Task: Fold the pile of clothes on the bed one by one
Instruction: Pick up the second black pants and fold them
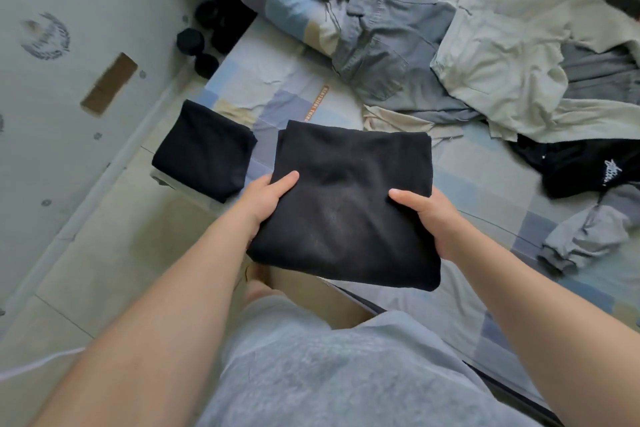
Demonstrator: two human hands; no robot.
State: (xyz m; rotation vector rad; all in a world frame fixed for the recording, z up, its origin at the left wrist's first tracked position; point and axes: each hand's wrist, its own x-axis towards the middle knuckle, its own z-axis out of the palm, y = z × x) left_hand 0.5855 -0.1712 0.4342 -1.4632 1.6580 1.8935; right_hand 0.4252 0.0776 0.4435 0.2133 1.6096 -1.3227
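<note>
Grey shorts (346, 374) fill the bottom of the view, with both forearms reaching out over them; each hand pinches one side of the folded black garment (346, 211), thumb laid flat on top, fingers tucked underneath and hidden; the left hand (268, 199) takes its left edge, the right hand (431, 218) its right edge. It is held level over the near edge of the bed (270, 80); whether its far edge rests on the sheet I cannot tell. It looks soft, light and limp, so it would likely sag or come unfolded if lifted by one corner; support from below at both sides suits it. Another folded black piece (204, 149) lies just to its left on the bed's corner; the unfolded pile (450, 45) sprawls beyond. No basket, box or drawer shows.
</note>
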